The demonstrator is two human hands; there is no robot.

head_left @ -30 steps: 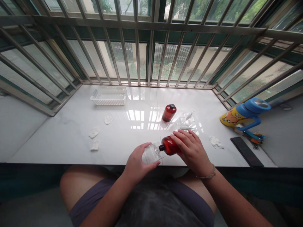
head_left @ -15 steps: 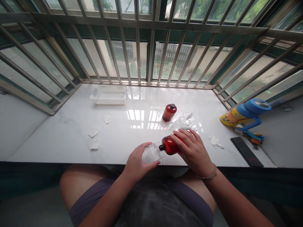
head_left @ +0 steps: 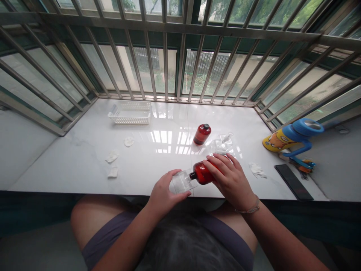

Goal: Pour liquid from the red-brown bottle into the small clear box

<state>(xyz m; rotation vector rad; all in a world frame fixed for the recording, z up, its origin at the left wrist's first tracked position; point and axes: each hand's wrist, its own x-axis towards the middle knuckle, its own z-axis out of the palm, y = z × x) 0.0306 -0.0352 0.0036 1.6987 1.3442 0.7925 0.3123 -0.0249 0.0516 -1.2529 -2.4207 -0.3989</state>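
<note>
My left hand (head_left: 166, 194) is wrapped round a clear, square-sided bottle (head_left: 181, 182) tilted near the table's front edge. In my right hand (head_left: 228, 180) is a dark red bottle (head_left: 202, 173), tipped on its side with its uncapped black-looking neck pointing left. The two mouths meet, or nearly so; whether liquid flows between them I cannot make out. Behind them stands a second red bottle (head_left: 202, 134) with a dark cap. A clear item with a nozzle-like top (head_left: 225, 140) lies just beyond my right hand, partly covered by it.
A white perforated basket (head_left: 130, 119) sits at the back left. Crumpled white tissues (head_left: 112, 157) lie on the left, another tissue (head_left: 257, 170) on the right. At the right are a black phone (head_left: 293, 182) and a yellow-blue flask (head_left: 291, 135). Metal bars (head_left: 180, 28) close off the back.
</note>
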